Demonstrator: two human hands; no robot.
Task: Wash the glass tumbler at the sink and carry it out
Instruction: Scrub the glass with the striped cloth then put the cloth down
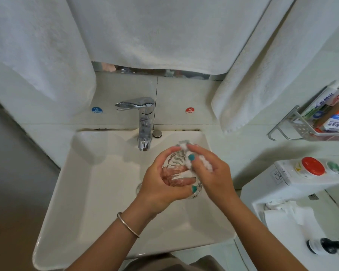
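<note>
A clear patterned glass tumbler (177, 169) is held on its side over the white sink (98, 184), just right of the chrome faucet's spout (144, 133). My left hand (160, 184) wraps around the tumbler from below and the left. My right hand (209, 171) presses a white wad, cloth or tissue (186, 165), against the tumbler's upper side and rim. My fingers show through the glass. No water stream is visible from the faucet.
White towels (155, 36) hang above the sink. A wire rack (309, 126) with tubes and packets is mounted at the right. A white ledge (294, 178) at the right holds a red-capped jar (311, 167); tissues and a dark bottle (321, 246) lie lower right.
</note>
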